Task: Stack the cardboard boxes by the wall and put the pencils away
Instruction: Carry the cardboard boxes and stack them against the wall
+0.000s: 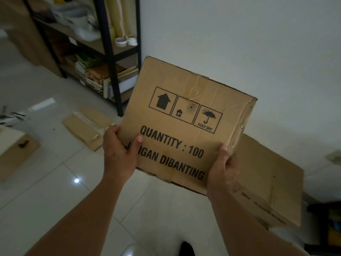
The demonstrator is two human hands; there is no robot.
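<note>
cardboard box [186, 115] gripped at its near corners by left hand [118, 154] and right hand [224, 172], fingers [112, 131] curled round the edges. print reads "quantity : 100", "keep dry", "dibanting".

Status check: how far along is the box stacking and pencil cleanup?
Done: one plain box lies by the wall. In hand: left hand and right hand grip the printed box, held partly over it, not set down. Left: another box and flattened cardboard sit on the floor; thin dark items far left, likely the pencils, lie loose.
</note>
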